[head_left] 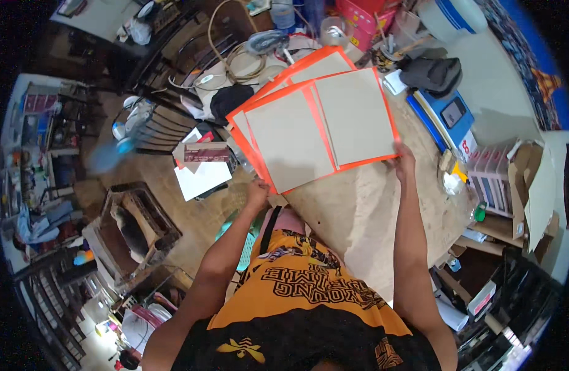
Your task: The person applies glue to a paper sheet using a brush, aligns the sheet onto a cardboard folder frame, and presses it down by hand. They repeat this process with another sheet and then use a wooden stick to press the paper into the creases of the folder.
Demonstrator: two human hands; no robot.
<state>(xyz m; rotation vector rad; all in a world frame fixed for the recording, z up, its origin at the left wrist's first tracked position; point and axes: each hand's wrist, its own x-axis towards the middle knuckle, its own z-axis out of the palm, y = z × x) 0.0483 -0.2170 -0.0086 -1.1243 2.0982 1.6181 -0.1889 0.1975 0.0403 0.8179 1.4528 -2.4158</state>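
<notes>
A wide orange sheet with two grey cardboard panels [290,145] on it, like an unfolded book cover, is tilted in front of me. A narrow strip lies between the panels. My left hand [258,193] is closed on its lower left corner, and my right hand [405,161] pinches its lower right corner. Behind its upper edge shows another orange-edged cover [324,62] of the same kind, mostly hidden. Whether the two touch, I cannot tell.
On the table's right side are blue binders [442,120] with a phone [453,113] on top, a dark pouch [433,75] and a pink file rack [491,179]. A coiled hose [244,65] lies at the back. Left are white papers [204,180] and a cardboard box [133,232].
</notes>
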